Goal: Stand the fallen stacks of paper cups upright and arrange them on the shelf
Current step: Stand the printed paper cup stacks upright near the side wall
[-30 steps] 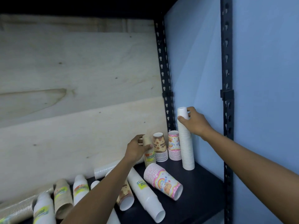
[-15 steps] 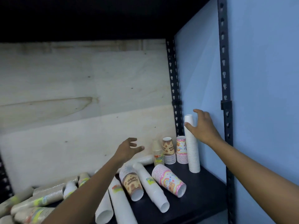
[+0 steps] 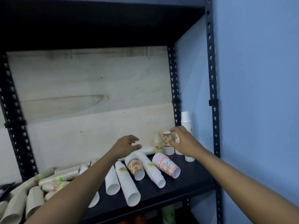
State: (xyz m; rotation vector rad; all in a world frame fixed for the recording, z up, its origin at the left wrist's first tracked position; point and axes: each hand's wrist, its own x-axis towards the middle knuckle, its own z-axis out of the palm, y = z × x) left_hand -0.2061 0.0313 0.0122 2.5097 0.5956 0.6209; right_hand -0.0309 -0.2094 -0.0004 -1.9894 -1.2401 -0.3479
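Head view: the right hand (image 3: pixel 184 143) reaches to the back right corner of the shelf (image 3: pixel 191 180). Its fingers (image 3: pixel 176 128) are curled round the upright pink stack (image 3: pixel 177 137), which shows only between forefinger and thumb. The fingertips touch the upright brown stack (image 3: pixel 167 139) just beside it on the left. Left of that stands a green stack (image 3: pixel 157 143). A tall white stack (image 3: pixel 185 120) rises behind the right hand in the corner.

The left hand (image 3: pixel 127 145) hovers over the middle of the shelf, fingers apart and loosely bent, holding nothing. Below it the fallen stacks (image 3: pixel 127 183) lie on their sides, mouths toward the front edge. They are white ones, a brown print and a rainbow print. Further left, tan stacks (image 3: pixel 32 199) lie in a heap, blurred.
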